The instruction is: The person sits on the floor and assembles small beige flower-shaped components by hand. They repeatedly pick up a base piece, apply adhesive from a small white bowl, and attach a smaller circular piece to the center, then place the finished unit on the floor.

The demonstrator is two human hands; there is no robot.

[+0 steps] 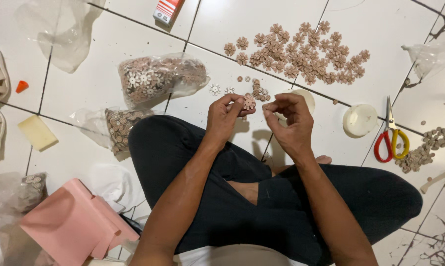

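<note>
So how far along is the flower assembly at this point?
Done: a large spread of brown flowers lies on the tiles. In hand: the left hand pinches one flower piece, and the right hand is closed beside it. Left: a bag of flower pieces, a bag of discs and loose discs.

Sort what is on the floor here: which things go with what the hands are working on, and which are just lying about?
In hand or feeding the work:
left hand holding a brown flower piece
right hand, fingertips pinched beside it
spread of finished-looking flowers
small round discs
bag of flowers
bag of discs

Lying about:
scissors
white round lid
pink sheet
yellow sponge block
orange cap
</note>
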